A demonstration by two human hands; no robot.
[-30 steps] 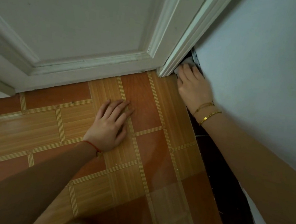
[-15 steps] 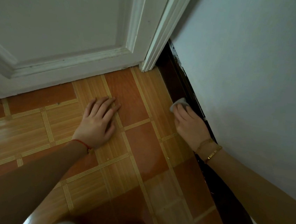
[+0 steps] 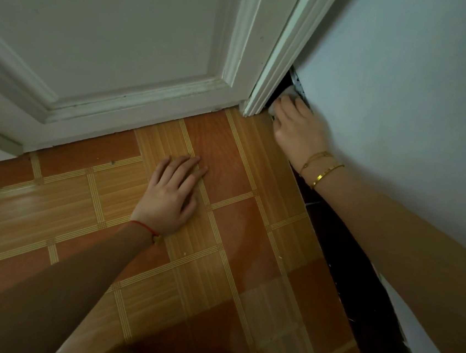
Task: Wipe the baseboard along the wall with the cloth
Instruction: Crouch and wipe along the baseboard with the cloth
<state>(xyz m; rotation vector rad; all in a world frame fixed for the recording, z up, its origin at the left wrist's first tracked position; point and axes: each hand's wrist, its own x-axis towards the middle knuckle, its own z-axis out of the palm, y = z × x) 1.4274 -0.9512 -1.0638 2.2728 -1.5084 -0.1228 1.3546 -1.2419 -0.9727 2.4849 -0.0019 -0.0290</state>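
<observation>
You have nothing to read here — no text, label, brand, number or sign shows on any surface. The white door [image 3: 111, 34], the pale wall [image 3: 407, 94] right of it, the dark baseboard [image 3: 342, 245] below that wall and the patterned floor [image 3: 220, 232] all carry no lettering.

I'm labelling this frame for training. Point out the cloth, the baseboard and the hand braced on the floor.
cloth [image 3: 288, 91]: head view, white bit above the fingertips.
baseboard [image 3: 342, 245]: head view, dark face below the forearm.
left hand [image 3: 171, 195]: head view, back of hand.
</observation>
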